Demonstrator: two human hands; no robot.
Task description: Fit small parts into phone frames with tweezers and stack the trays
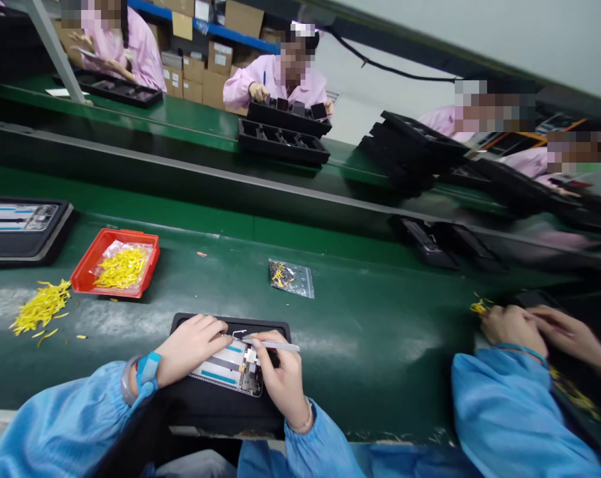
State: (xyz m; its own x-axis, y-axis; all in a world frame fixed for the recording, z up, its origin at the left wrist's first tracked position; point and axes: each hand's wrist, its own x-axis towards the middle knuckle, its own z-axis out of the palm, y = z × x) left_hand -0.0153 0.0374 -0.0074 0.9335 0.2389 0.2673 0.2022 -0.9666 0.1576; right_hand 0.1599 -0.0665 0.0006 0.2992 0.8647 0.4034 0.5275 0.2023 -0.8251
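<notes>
We list one right hand [280,385], fingers clamped on a slim white plastic stylus [273,344], its tip over a flat white-and-blue phone housing [225,368]. One left hand [194,348], fingers together, rests across the housing's far end. The housing lies in a black rectangular tray [231,323] on a dark green conveyor belt [360,345]. Left of it: a red plastic tray [89,262] holding yellow strips [120,267], and a loose yellow pile [42,307]. Ahead: one clear plastic bag [290,279].

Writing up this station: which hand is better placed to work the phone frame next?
Probably the right hand: it holds a white pen-like tool with its tip over the phone frame. The left hand holds no tool and rests at the frame's edge.
</notes>
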